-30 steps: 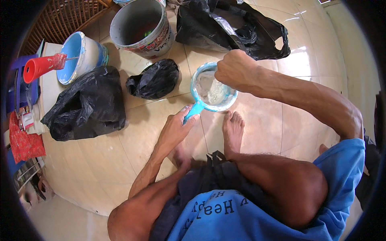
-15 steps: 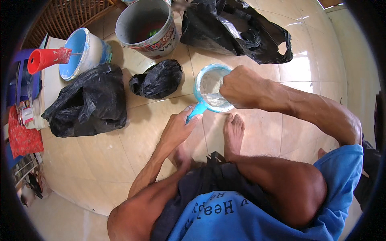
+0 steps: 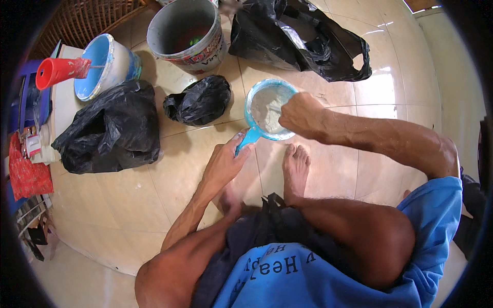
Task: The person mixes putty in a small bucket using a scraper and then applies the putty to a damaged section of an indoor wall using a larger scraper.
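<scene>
My left hand (image 3: 226, 160) is closed round the handle of a light-blue plastic dipper (image 3: 250, 108), steadying it above the tiled floor near my feet. Inside the dipper lies a thick whitish paste (image 3: 271, 117), heaped on one side, with a greyer layer beside it. My right hand (image 3: 302, 117) is a fist at the dipper's right rim, knuckles over the opening. A short pale bit of whatever it grips shows by the paste; the rest is hidden by the fingers.
Black plastic bags (image 3: 110, 128) lie to the left, with a small bundled one (image 3: 197, 100) nearer the dipper and a large one (image 3: 303, 41) beyond. A grey bucket (image 3: 205, 59) and a blue-lined tub (image 3: 115, 77) with a red-handled tool (image 3: 61, 73) stand behind.
My right fist has shifted slightly down and left in the dipper. A shiny flat surface seen inside is no longer visible, and the paste now shows as a heap.
</scene>
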The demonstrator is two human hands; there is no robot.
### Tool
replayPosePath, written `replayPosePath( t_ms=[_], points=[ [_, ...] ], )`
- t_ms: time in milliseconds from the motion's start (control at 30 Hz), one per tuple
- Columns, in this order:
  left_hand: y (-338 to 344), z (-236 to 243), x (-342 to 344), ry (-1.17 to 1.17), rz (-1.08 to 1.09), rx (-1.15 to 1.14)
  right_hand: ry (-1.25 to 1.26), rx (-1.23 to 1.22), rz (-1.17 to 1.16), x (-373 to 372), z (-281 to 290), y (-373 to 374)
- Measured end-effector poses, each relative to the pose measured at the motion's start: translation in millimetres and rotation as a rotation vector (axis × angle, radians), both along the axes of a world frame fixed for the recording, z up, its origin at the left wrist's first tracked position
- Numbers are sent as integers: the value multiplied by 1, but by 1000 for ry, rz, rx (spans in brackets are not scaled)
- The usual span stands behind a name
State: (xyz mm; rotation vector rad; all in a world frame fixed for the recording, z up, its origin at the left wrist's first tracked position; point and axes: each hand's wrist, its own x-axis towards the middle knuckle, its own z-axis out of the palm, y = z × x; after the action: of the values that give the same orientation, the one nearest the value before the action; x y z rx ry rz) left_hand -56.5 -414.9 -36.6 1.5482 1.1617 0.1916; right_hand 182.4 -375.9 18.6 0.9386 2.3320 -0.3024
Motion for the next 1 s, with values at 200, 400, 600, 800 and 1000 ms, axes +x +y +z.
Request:
replayPosePath(
  t_ms=[200,400,600,800,1000],
  points=[
    [-7,2,2,70,-45,38,31,32,-121,12,13,2],
    [-2,0,1,48,-25,-82,11,8,-221,22,-6,9],
    [7,7,2,-5,-27,-81,55,37,-281,28,-6,4],
    [10,3,2,31,-44,-84,146,147,98,12,27,8],
    [18,1,-4,-43,-109,153,36,366,236,8,-1,14]
  ],
)
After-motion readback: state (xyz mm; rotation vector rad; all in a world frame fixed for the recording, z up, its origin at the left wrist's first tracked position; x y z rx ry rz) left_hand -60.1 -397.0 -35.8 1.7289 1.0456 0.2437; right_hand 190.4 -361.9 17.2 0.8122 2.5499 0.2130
